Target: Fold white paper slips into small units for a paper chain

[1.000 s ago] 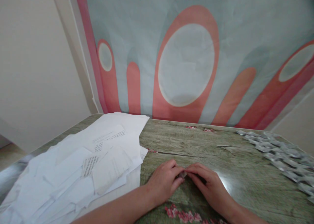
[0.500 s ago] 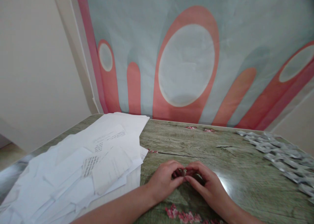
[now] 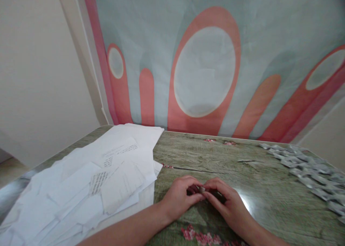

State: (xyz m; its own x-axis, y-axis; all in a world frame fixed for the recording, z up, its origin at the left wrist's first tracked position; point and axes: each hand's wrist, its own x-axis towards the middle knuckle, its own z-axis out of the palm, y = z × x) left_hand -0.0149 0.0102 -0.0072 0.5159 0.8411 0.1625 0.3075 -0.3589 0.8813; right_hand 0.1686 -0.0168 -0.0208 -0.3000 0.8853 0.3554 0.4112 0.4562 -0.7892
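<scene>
My left hand [image 3: 181, 194] and my right hand [image 3: 225, 197] meet low over the middle of the table, fingertips nearly touching. Between them shows a small pale piece [image 3: 202, 190], mostly covered by the fingers; its kind cannot be made out. Both hands are closed in a pinch around it. Dark red shows inside the curl of my left hand, too shadowed to name. To the left of my left hand lies a loose pile of white paper sheets [image 3: 81, 188], some with printed text.
Several grey-white folded strips [image 3: 307, 167] lie in overlapping rows on the right of the wood-grain table [image 3: 194, 149], which bears pink flower prints. Behind its far edge hangs a grey-blue cloth [image 3: 156, 30] with coral shapes. A pale wall [image 3: 40, 66] stands at left.
The fingertips have shifted slightly, and a little more of the small pale piece shows between them. The papers and grey strips stay as they were.
</scene>
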